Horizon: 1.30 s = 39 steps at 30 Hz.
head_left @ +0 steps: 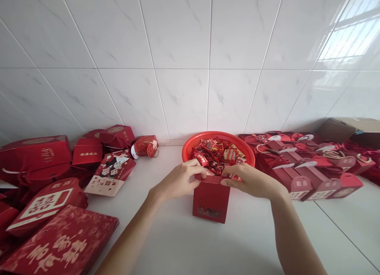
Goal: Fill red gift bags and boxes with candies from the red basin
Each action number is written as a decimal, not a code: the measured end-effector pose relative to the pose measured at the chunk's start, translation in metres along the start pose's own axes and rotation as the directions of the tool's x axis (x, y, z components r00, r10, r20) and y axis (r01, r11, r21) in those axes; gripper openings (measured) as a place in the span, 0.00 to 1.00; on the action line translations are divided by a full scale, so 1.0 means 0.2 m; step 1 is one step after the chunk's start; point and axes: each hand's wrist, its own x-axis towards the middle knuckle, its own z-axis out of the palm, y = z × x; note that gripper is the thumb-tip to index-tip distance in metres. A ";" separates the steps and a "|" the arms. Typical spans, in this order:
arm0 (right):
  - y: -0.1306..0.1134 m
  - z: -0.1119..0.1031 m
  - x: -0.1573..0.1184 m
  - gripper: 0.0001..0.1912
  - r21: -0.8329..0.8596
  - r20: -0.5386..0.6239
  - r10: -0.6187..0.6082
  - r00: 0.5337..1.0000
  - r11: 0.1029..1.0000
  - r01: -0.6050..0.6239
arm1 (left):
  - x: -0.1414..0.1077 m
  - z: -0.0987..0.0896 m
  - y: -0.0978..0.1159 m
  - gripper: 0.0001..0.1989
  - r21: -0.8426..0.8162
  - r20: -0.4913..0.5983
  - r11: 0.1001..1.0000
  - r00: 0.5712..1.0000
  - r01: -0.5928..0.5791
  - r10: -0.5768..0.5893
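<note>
A red box (211, 199) with a small window low on its front stands upright on the white counter. My left hand (181, 178) pinches the left side of its top flap, and my right hand (247, 180) pinches the right side. Just behind the box sits a red plastic basket (187, 145) full of wrapped candies (218, 150). Through the window something dark red shows, too small to make out.
Assorted red boxes (47, 160) and a flat red box (63, 243) lie at the left. A small round-ended box (145, 146) is near the wall. Rows of red handled boxes (299, 164) and a cardboard box (341, 129) stand at the right. A tiled wall (181, 96) rises behind.
</note>
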 end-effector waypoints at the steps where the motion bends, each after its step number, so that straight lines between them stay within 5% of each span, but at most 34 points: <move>1: 0.00 0.00 0.00 0.13 0.006 -0.003 -0.001 1.000 1.000 0.001 | 0.00 0.00 0.00 0.06 -0.009 0.013 1.000 1.000 0.008 -0.008; 11: -0.04 0.04 0.01 0.09 -0.094 -0.085 0.079 0.993 0.992 -0.087 | 0.01 -0.01 -0.02 0.05 -0.041 0.028 0.999 0.999 0.035 -0.034; 19: -0.03 0.08 0.00 0.09 -0.142 -0.160 0.089 0.983 0.984 -0.112 | 0.04 -0.01 -0.08 0.07 -0.288 0.047 0.958 0.999 0.008 0.006; 30: -0.05 0.26 -0.02 0.06 0.307 -0.260 0.219 0.940 0.942 -0.135 | 0.06 0.03 -0.13 0.05 -0.302 0.066 0.953 0.998 0.009 0.011; 39: 0.00 0.47 0.00 0.12 0.476 -0.465 0.317 0.827 0.877 -0.068 | 0.05 0.01 -0.17 0.13 -0.312 0.047 0.948 0.998 0.064 -0.052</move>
